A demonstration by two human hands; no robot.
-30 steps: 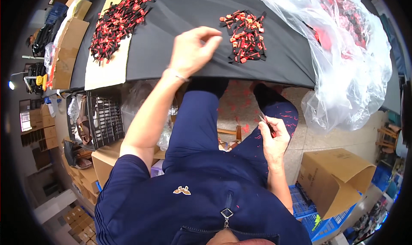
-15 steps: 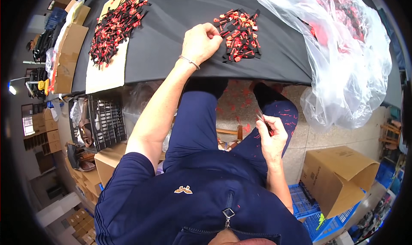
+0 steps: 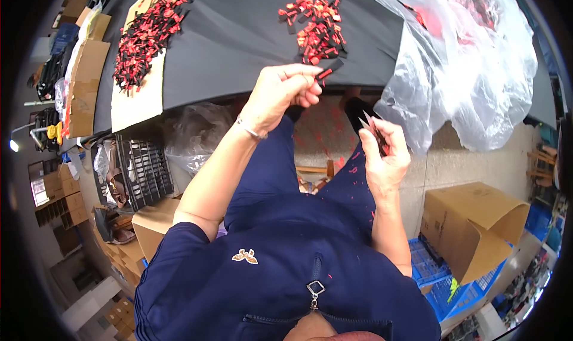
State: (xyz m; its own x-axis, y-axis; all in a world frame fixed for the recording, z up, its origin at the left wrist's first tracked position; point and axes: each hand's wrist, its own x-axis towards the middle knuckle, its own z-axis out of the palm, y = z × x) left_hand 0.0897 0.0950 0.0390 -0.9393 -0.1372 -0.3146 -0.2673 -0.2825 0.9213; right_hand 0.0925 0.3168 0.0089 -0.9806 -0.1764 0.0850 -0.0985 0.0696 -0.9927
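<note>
Just off the table's near edge, my left hand [image 3: 276, 96] pinches a small black fabric piece [image 3: 330, 71] with a red strip on it between thumb and fingers. Lower and to the right, my right hand [image 3: 387, 162] is closed around thread snips [image 3: 367, 121]; their pointed metal tips stick out past the fingers, and the rest is mostly hidden in the palm. A loose pile of similar black and red pieces [image 3: 319, 34] lies on the table beyond my left hand. Another, larger pile [image 3: 149, 39] rests on a cream board [image 3: 138, 109] at the left.
A dark cloth covers the table [image 3: 233, 36]. At the right, a clear plastic bag [image 3: 459, 84] with red contents hangs over its edge. A cardboard box [image 3: 459, 221] stands on blue crates at lower right. A black crate [image 3: 143, 168] sits lower left. Red scraps dot my trousers and the floor.
My left hand has drawn back from the pile toward me, and a black and red piece now shows in its fingers. My right hand has risen with the snips toward the table edge.
</note>
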